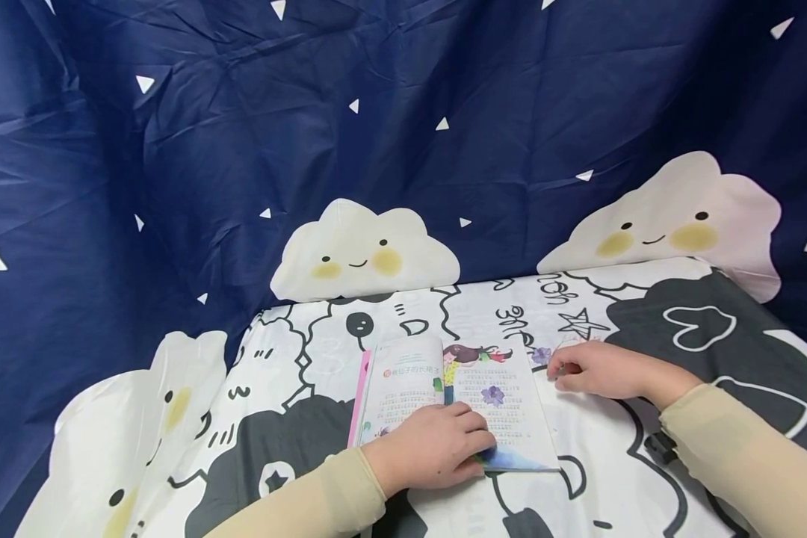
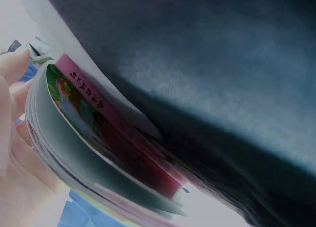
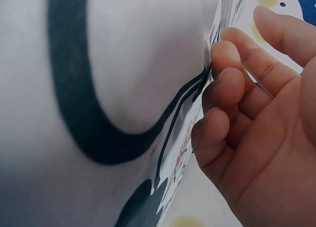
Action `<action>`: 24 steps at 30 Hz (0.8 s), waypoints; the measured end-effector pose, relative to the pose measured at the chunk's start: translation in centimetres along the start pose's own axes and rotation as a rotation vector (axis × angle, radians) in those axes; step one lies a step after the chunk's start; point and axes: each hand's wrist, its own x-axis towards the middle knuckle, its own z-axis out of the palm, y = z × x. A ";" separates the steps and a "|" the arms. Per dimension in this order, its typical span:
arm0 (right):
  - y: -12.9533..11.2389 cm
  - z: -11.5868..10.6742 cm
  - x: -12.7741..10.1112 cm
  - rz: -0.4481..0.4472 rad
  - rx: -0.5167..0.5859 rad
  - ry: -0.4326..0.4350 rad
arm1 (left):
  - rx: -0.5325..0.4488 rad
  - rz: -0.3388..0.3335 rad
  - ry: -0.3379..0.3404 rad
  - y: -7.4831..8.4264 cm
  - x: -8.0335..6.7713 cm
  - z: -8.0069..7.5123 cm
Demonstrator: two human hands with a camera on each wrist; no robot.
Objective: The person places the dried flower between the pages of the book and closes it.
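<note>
Left hand: palm down across the open book, pressing near the gutter; not clamped. Right hand: fingers loosely bent, apart from the book, no held object visible. A purple flower lies just beside its fingertips; contact cannot be confirmed. Judged step: holding pages flat. The next move likely calls for steady left-hand pressure. The book lies on printed cloth.

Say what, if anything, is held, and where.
No grip shows: the left hand rests on the book near its lower middle; the right hand looks empty.
</note>
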 end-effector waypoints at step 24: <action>0.0 0.1 0.1 -0.024 0.000 -0.001 | 0.066 -0.061 -0.034 0.7 1.4 0.2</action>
